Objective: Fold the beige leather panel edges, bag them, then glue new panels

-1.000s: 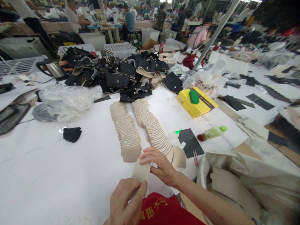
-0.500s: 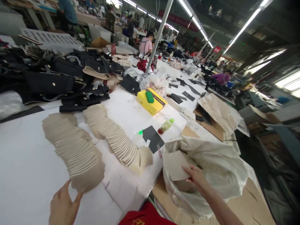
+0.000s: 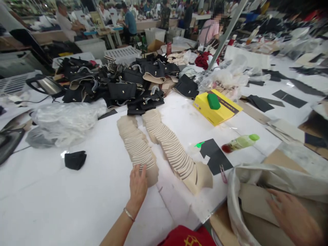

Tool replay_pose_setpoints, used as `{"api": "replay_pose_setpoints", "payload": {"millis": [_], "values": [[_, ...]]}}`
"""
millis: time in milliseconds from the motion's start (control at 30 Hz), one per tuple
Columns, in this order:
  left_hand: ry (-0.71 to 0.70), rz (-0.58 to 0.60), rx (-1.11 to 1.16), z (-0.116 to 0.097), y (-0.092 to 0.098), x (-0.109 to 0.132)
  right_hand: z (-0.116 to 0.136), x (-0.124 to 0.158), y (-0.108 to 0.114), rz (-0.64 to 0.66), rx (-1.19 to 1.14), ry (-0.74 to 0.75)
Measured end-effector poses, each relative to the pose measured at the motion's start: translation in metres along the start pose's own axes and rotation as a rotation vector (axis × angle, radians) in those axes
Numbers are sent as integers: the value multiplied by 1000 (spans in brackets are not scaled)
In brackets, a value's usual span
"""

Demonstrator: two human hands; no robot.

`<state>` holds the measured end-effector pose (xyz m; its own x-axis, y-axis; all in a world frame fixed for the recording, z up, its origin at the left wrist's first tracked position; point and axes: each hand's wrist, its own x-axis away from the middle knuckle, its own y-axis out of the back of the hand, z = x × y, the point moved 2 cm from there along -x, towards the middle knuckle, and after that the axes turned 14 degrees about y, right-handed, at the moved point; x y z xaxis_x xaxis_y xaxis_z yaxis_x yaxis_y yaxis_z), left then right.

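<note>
Two overlapping rows of beige cut pieces lie on the white table [image 3: 64, 205]: a left row [image 3: 135, 145] and a right row [image 3: 171, 150]. My left hand [image 3: 137, 186] lies flat with fingers stretched out on the near end of the left row. At the lower right, my right hand [image 3: 294, 215] is blurred, with fingers spread, reaching into a white sack [image 3: 256, 174]. It rests on a large beige piece [image 3: 253, 201] inside the sack. A bracelet shows on my left wrist.
A heap of black bag parts [image 3: 123, 85] fills the far table. A yellow box [image 3: 217, 107] with a green item on top, a green-capped bottle [image 3: 239, 141], black cut pieces [image 3: 215, 157], a clear plastic bag [image 3: 64, 119] and a kettle [image 3: 46, 85] stand around. People work at benches behind.
The view swung back left toward the table. My left hand moved up onto the near end of the left row. My right hand went deeper into the sack.
</note>
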<state>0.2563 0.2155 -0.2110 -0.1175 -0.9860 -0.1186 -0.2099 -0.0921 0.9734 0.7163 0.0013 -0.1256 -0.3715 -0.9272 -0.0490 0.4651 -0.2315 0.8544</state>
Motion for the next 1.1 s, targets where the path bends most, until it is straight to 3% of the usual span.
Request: {"api": "replay_pose_setpoints", "payload": {"millis": [33, 100, 167, 300, 400, 533, 700, 1100], "values": [[-14, 8, 0, 1, -1, 2, 15, -6, -18, 28, 42, 30], [-26, 22, -2, 3, -3, 4, 60, -23, -62, 209, -79, 119], [-22, 23, 2, 4, -4, 4, 118, -44, -103, 352, -184, 325], [17, 22, 17, 1, -4, 1, 216, -90, -165, 468, -242, 642], [34, 48, 27, -5, -3, 0, 254, -122, -199, 502, -219, 741], [79, 64, 44, -6, -2, 2, 278, -148, -231, 561, -202, 828], [89, 37, 52, -2, -2, 7, 288, -151, -253, 629, -171, 898], [135, 70, 17, -7, -8, 4, 284, -145, -254, 623, -146, 889]]}}
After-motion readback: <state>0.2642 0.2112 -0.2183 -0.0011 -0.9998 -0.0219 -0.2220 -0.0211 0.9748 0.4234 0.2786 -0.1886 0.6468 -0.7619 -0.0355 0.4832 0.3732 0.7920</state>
